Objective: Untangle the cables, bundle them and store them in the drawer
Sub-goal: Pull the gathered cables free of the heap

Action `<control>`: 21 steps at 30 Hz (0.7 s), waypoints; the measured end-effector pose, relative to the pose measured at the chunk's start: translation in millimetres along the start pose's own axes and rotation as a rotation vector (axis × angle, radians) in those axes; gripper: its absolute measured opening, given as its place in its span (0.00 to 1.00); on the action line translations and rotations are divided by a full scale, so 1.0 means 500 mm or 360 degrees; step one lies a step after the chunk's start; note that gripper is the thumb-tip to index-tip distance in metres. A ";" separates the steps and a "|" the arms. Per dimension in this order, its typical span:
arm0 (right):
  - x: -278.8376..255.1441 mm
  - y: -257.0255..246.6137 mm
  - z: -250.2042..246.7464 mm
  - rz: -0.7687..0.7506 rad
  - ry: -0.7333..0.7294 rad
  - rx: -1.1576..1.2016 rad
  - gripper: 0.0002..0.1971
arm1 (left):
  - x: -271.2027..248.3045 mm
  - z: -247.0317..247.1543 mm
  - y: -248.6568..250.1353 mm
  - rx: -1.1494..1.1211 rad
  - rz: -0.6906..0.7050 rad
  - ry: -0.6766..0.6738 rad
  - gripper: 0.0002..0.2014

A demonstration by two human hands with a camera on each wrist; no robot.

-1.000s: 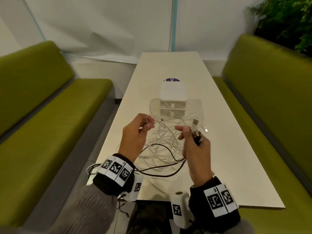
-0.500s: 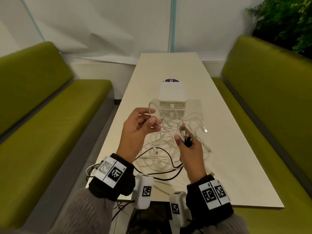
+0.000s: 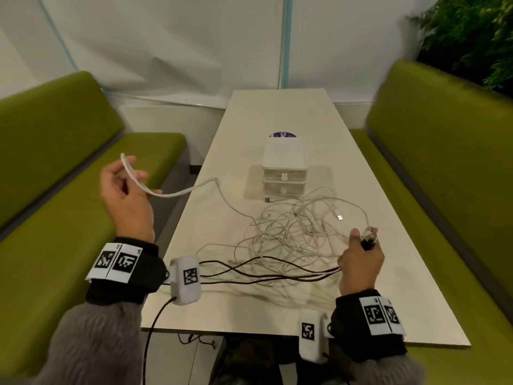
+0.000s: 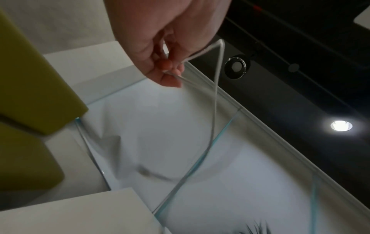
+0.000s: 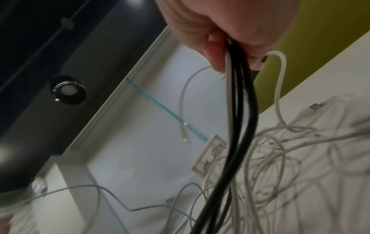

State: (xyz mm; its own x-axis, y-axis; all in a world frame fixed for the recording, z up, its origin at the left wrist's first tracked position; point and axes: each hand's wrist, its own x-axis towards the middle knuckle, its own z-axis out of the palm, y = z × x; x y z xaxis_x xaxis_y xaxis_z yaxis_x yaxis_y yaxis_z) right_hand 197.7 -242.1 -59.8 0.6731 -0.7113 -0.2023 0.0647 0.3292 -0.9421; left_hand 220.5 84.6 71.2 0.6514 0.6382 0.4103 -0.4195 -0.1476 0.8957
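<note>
A loose tangle of white cables (image 3: 291, 232) lies on the table in front of a small white two-drawer box (image 3: 284, 169), both drawers closed. My left hand (image 3: 125, 195) is raised out past the table's left edge and pinches a white cable (image 3: 177, 193) (image 4: 216, 88) that runs back into the tangle. My right hand (image 3: 361, 259) sits at the tangle's right side and grips a white cable end together with dark cable strands (image 3: 263, 269) (image 5: 240, 114). The dark strands stretch left across the table's near part.
The long white table (image 3: 277, 112) runs away from me between two green benches (image 3: 55, 176) (image 3: 444, 162). A purple sticker (image 3: 281, 134) shows behind the drawer box. A loose USB plug (image 3: 339, 217) lies right of the tangle. Plants (image 3: 472, 31) stand at the far right.
My hands have pulled far apart. The left went up and left, drawing a white cable out of the tangle; the right moved right and down with its cables.
</note>
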 end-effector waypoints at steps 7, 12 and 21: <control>-0.054 -0.057 0.015 0.0105 -0.0395 -0.0102 0.24 | -0.050 0.037 0.008 -0.0210 -0.0409 -0.0304 0.10; -0.127 -0.054 0.045 -0.0160 -0.0539 -0.0188 0.13 | -0.128 0.085 0.011 -0.0620 -0.0891 -0.0414 0.08; -0.067 -0.075 0.008 -0.0098 -0.0641 -0.0759 0.21 | -0.178 0.096 0.010 -0.1011 -0.1530 -0.0398 0.09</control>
State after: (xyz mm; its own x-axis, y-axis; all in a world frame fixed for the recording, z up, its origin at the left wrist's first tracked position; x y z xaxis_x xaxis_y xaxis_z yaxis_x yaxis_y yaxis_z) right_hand 175.8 -228.4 -16.6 0.9094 -0.3998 -0.1146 -0.1610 -0.0845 -0.9833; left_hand 190.7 -9.2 47.5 0.9477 0.1058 -0.3011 0.1178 0.7609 0.6380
